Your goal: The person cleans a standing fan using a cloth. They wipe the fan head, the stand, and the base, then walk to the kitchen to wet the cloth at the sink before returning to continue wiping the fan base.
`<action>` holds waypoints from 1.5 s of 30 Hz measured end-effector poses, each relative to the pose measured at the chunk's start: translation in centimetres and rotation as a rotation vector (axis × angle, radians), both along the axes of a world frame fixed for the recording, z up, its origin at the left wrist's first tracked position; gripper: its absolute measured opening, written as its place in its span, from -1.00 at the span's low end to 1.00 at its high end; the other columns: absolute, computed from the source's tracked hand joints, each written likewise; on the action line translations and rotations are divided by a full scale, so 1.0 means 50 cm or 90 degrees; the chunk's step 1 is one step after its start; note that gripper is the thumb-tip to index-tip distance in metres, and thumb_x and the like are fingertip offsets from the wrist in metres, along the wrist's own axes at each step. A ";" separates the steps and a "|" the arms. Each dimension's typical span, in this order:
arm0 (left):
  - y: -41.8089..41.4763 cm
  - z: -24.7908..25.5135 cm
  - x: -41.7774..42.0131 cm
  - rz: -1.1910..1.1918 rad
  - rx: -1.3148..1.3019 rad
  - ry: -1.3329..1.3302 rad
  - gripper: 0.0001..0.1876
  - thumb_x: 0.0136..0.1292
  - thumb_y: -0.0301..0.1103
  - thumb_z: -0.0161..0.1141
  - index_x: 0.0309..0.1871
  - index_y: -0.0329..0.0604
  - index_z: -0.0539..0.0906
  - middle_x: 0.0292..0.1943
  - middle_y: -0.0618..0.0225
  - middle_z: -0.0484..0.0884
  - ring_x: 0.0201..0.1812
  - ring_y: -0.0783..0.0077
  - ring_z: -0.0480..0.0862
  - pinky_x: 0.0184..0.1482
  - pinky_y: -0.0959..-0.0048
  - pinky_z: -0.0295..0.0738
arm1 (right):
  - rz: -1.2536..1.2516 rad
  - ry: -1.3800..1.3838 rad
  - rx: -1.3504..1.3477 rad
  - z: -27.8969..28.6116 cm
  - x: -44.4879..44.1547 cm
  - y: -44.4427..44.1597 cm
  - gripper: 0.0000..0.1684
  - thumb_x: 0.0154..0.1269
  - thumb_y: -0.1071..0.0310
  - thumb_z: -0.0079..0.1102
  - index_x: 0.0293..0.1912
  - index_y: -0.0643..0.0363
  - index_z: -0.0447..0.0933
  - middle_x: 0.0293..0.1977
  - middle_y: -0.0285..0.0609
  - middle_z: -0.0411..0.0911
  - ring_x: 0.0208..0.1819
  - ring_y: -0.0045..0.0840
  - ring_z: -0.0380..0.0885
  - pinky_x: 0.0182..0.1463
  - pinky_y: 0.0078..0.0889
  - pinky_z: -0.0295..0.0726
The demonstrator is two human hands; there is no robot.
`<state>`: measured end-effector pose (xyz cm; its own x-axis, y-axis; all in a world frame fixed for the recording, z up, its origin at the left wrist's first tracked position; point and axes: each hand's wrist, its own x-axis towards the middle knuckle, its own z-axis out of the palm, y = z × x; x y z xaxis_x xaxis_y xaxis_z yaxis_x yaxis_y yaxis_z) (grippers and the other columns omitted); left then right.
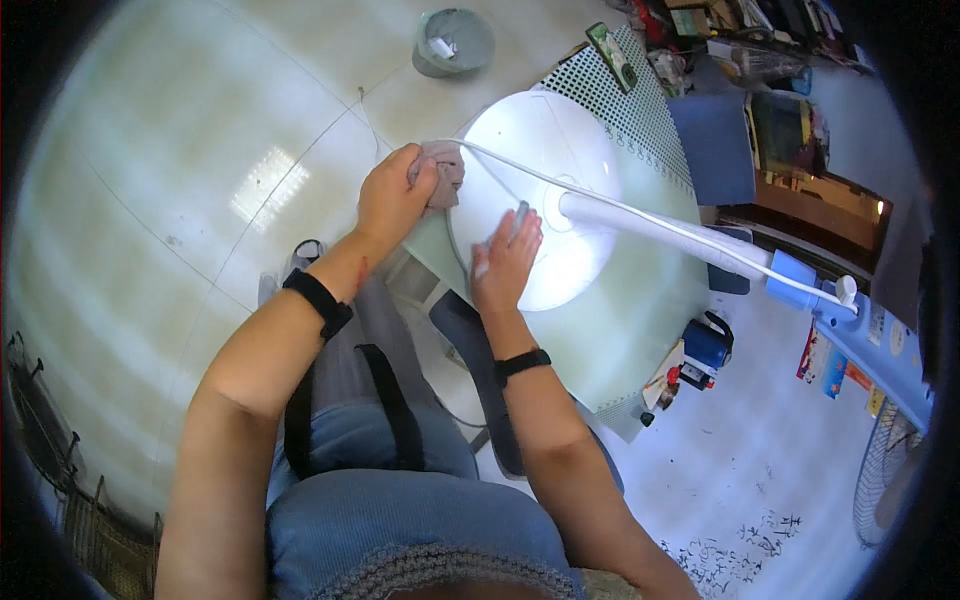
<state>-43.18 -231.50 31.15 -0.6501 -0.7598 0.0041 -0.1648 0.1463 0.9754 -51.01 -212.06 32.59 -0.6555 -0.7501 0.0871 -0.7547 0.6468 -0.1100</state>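
My left hand (395, 191) is closed on a crumpled brownish cloth (442, 174), at the left edge of a round white fan base (577, 262). A white power cord (555, 180) runs from beside the cloth, above the base and along the pole. Whether the cord passes through the cloth is hidden. My right hand (506, 266) rests on the face of the base with its fingers extended, left of the white pole (660, 229). The pole reaches right to a blue housing (791, 277). At the lower right is a wire fan guard (877, 480).
The base is over a pale green table (630, 352) with a perforated cover (577, 82). On its far end lies a green package (611, 56). A grey bin (454, 45) stands on the tiled floor. A blue kettle (707, 341) and small items are near the table's right corner.
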 end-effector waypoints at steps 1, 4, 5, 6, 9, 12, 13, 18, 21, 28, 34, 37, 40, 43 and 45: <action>-0.002 0.023 -0.002 -0.005 0.054 -0.018 -0.72 0.25 -0.20 0.09 -0.17 -0.25 0.54 -0.24 0.02 0.61 -0.24 -0.03 0.59 -0.20 0.22 0.48 | 0.024 0.007 0.010 0.005 0.001 -0.012 -0.08 0.06 0.29 0.30 0.35 0.29 0.09 0.37 0.36 -0.09 0.41 0.18 -0.11 0.46 0.10 -0.18; 0.012 0.032 -0.004 -0.037 0.094 -0.036 -0.73 0.25 -0.19 0.09 -0.19 -0.24 0.54 -0.25 0.05 0.61 -0.25 -0.01 0.61 -0.22 0.22 0.48 | 0.028 -0.013 0.078 0.016 -0.009 0.016 -0.05 0.04 0.22 0.34 0.36 0.22 0.10 0.38 0.32 -0.10 0.44 0.08 -0.13 0.46 0.07 -0.19; 0.012 0.035 -0.004 -0.045 0.071 -0.036 -0.73 0.25 -0.18 0.09 -0.20 -0.23 0.54 -0.25 0.05 0.61 -0.25 -0.01 0.61 -0.23 0.23 0.48 | 0.028 -0.026 0.113 0.023 -0.016 0.033 -0.03 0.03 0.20 0.35 0.37 0.22 0.09 0.38 0.32 -0.10 0.45 0.06 -0.13 0.46 0.06 -0.19; 0.011 0.039 -0.004 -0.051 0.049 -0.035 -0.73 0.25 -0.18 0.09 -0.21 -0.23 0.54 -0.25 0.05 0.61 -0.26 0.00 0.61 -0.23 0.23 0.48 | 0.022 -0.063 0.123 0.037 -0.022 0.052 -0.04 0.06 0.21 0.31 0.38 0.21 0.05 0.40 0.32 -0.16 0.46 0.02 -0.16 0.47 0.02 -0.21; 0.017 0.045 -0.008 -0.063 0.017 -0.029 -0.73 0.24 -0.17 0.09 -0.21 -0.21 0.54 -0.25 0.05 0.61 -0.26 0.00 0.61 -0.23 0.22 0.49 | 0.019 -0.126 0.114 0.062 -0.039 0.110 -0.05 0.09 0.23 0.27 0.39 0.22 0.02 0.41 0.32 -0.20 0.46 0.06 -0.19 0.48 0.00 -0.23; 0.021 0.045 -0.009 -0.055 -0.002 -0.027 -0.73 0.25 -0.17 0.08 -0.21 -0.21 0.54 -0.23 0.05 0.62 -0.24 -0.01 0.61 -0.22 0.21 0.49 | 0.066 -0.195 0.133 0.094 -0.049 0.129 -0.10 0.11 0.27 0.23 0.38 0.24 0.03 0.41 0.32 -0.22 0.46 0.09 -0.23 0.49 -0.01 -0.23; 0.022 0.043 -0.008 -0.050 -0.010 -0.027 -0.74 0.25 -0.18 0.08 -0.22 -0.21 0.54 -0.23 0.05 0.62 -0.24 -0.02 0.61 -0.21 0.21 0.49 | 0.082 -0.213 0.150 0.103 -0.049 0.127 -0.11 0.12 0.27 0.23 0.37 0.24 0.05 0.41 0.32 -0.22 0.46 0.10 -0.23 0.49 0.00 -0.23; 0.026 0.044 -0.001 -0.022 -0.024 -0.025 -0.74 0.24 -0.19 0.08 -0.21 -0.20 0.55 -0.22 0.04 0.62 -0.22 -0.04 0.61 -0.18 0.20 0.49 | 0.183 -0.123 0.181 0.093 -0.046 0.139 -0.18 0.06 0.35 0.30 0.30 0.25 0.19 0.41 0.21 -0.16 0.45 0.10 -0.15 0.46 0.08 -0.12; 0.030 0.047 0.001 -0.026 -0.024 -0.022 -0.74 0.24 -0.19 0.08 -0.21 -0.21 0.55 -0.23 0.03 0.62 -0.22 -0.05 0.60 -0.18 0.20 0.50 | 0.221 -0.114 0.099 0.067 -0.050 0.143 -0.26 -0.01 0.40 0.36 0.19 0.27 0.30 0.40 0.13 -0.06 0.43 0.08 -0.07 0.44 0.13 -0.07; 0.052 0.049 0.010 -0.023 -0.029 -0.006 -0.76 0.23 -0.22 0.10 -0.24 -0.23 0.54 -0.26 -0.01 0.62 -0.25 -0.07 0.60 -0.20 0.19 0.50 | 0.137 -0.183 0.058 0.074 -0.034 0.117 -0.47 -0.08 0.45 0.38 -0.07 0.33 0.39 0.33 0.14 0.07 0.40 0.09 -0.01 0.43 0.14 -0.03; 0.057 0.051 0.008 0.013 -0.040 -0.026 -0.76 0.22 -0.22 0.10 -0.24 -0.23 0.54 -0.25 -0.02 0.62 -0.25 -0.09 0.59 -0.21 0.18 0.49 | 0.122 -0.165 0.047 0.074 -0.022 0.089 -0.42 -0.11 0.44 0.39 -0.06 0.36 0.37 0.31 0.22 0.07 0.40 0.10 -0.01 0.43 0.13 -0.04; 0.055 0.055 0.009 -0.004 -0.017 0.007 -0.76 0.22 -0.22 0.10 -0.24 -0.24 0.54 -0.24 -0.02 0.61 -0.24 -0.09 0.59 -0.19 0.17 0.48 | 0.129 -0.147 0.040 0.056 -0.024 0.089 -0.37 -0.13 0.41 0.41 -0.04 0.36 0.35 0.31 0.22 0.08 0.39 0.09 0.01 0.43 0.13 -0.04; 0.052 0.067 0.017 -0.028 0.024 -0.037 -0.75 0.23 -0.21 0.10 -0.23 -0.24 0.54 -0.25 -0.01 0.61 -0.24 -0.08 0.59 -0.18 0.19 0.48 | 0.106 -0.169 0.043 0.063 -0.031 0.126 -0.34 -0.15 0.40 0.41 -0.01 0.36 0.34 0.32 0.23 0.08 0.39 0.07 0.02 0.43 0.13 -0.05; 0.048 0.055 0.017 0.029 -0.026 0.002 -0.74 0.24 -0.19 0.08 -0.22 -0.23 0.54 -0.27 0.00 0.60 -0.25 -0.06 0.59 -0.19 0.20 0.48 | 0.137 -0.139 0.026 0.057 -0.031 0.096 -0.33 -0.14 0.41 0.40 0.01 0.36 0.33 0.34 0.22 0.06 0.40 0.03 0.01 0.44 0.09 -0.07; 0.049 0.057 0.017 0.015 0.010 0.021 -0.74 0.24 -0.19 0.08 -0.22 -0.23 0.54 -0.27 0.00 0.60 -0.24 -0.07 0.59 -0.20 0.20 0.48 | 0.140 -0.130 0.048 0.052 -0.030 0.078 -0.30 -0.12 0.41 0.38 0.05 0.37 0.32 0.34 0.23 0.05 0.41 0.02 0.00 0.46 0.06 -0.09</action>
